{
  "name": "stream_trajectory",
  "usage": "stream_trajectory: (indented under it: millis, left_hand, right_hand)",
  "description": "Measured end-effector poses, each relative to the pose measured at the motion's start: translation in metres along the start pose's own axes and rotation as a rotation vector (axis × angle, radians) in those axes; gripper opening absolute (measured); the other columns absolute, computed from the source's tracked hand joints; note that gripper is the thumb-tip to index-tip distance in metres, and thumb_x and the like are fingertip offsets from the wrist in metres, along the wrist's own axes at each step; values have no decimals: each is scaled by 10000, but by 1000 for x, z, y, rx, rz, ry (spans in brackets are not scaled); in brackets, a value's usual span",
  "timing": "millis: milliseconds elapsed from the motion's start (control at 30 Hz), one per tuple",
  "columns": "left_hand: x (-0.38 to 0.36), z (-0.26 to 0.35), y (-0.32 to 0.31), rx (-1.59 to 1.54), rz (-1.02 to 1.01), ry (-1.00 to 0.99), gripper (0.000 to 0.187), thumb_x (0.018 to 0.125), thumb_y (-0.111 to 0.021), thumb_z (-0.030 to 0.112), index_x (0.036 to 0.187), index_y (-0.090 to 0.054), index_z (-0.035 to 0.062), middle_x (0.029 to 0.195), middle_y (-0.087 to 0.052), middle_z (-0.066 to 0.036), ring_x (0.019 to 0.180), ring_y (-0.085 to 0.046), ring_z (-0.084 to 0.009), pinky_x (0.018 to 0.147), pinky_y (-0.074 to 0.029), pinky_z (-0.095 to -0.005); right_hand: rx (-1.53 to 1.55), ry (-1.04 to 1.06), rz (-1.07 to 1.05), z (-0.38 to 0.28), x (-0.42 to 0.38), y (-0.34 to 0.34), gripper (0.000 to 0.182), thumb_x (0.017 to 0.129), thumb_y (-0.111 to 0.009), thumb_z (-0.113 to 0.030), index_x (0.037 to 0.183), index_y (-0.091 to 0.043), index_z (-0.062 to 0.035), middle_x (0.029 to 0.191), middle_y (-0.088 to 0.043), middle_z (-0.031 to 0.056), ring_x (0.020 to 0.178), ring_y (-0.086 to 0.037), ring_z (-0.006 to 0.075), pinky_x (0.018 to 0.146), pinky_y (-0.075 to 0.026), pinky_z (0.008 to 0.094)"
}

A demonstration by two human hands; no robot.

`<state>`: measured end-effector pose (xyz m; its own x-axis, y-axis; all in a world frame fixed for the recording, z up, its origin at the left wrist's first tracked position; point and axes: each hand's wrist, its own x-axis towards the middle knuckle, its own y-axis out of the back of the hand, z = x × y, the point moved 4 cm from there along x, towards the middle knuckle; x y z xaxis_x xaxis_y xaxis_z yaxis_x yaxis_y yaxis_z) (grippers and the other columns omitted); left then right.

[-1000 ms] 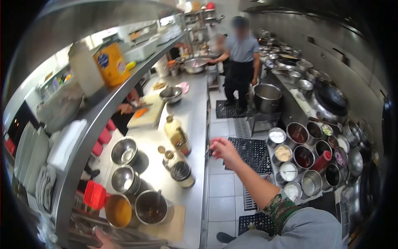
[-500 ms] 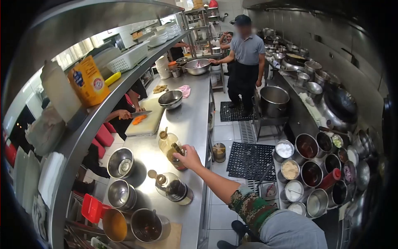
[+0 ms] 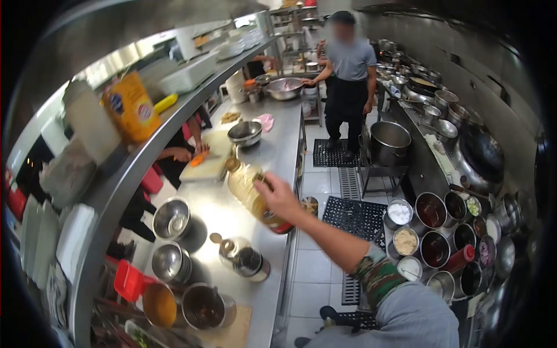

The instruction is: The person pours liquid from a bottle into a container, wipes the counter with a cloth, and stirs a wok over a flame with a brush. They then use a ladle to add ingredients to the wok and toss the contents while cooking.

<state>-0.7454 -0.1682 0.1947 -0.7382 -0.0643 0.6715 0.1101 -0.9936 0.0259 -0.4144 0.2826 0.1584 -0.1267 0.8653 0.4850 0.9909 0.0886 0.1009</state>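
A: Right hand?
B: Right hand (image 3: 278, 197), centre of frame: fingers closed around the handle of the large bottle (image 3: 242, 182).
A: Bottle position?
B: Centre, by the right edge of the steel counter (image 3: 279, 134); leaning, cap toward upper left. Base contact: cannot tell.
A: Left hand?
B: Outside the frame; grip cannot be told.
A: Surroundings?
B: Second bottle (image 3: 245, 259) below the large one in frame. Two metal bowls (image 3: 165, 212) to the left. Cutting board (image 3: 216, 152), upper left of centre, bearing orange pieces (image 3: 199, 158); co-worker's hand (image 3: 182, 154) near them.
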Motion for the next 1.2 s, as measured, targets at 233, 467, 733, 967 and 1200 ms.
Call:
stream_trajectory:
  millis: [233, 467, 733, 967, 1200]
  left_hand:
    - [-8, 1, -10, -245, -40, 141, 377, 932, -627, 120, 1275, -515, 10, 994, -638, -55, 643, -472, -54, 514, -344, -203]
    - [-13, 11, -15, -337, -110, 114, 379, 919, -624, 44, 1273, -498, -10, 1029, -636, -79, 645, -474, -59, 520, -395, -205]
    - [-16, 21, -19, -409, -112, 111, 307, 908, -629, -4, 1192, -515, -16, 959, -605, -69, 600, -470, -58, 517, -392, -200]
    - [-16, 25, -21, -431, -105, 106, 303, 900, -640, -17, 1175, -514, -18, 910, -591, -72, 579, -464, -61, 511, -383, -201]
    - [-16, 26, -20, -414, -101, 122, 300, 895, -651, -15, 1161, -514, -13, 910, -589, -75, 585, -474, -65, 509, -387, -206]
  right_hand:
    - [-454, 234, -441, -102, -9, 24, 346, 927, -622, -335, 881, -610, 7, 685, -574, 203, 579, -549, 319, 571, -439, 397]
    - [-674, 165, -680, -123, -37, 14, 357, 940, -609, -319, 922, -618, 37, 665, -545, 162, 572, -500, 215, 569, -435, 346]
    - [-799, 231, -732, -118, -32, 0, 372, 906, -641, -358, 874, -641, 13, 681, -596, 221, 618, -584, 379, 598, -456, 431]
    - [-873, 273, -791, -122, -27, -7, 385, 895, -656, -375, 851, -638, 7, 640, -563, 212, 586, -558, 378, 573, -434, 436]
    - [-939, 276, -806, -123, -23, -11, 403, 892, -661, -394, 839, -634, 4, 598, -533, 200, 568, -540, 369, 560, -420, 430]
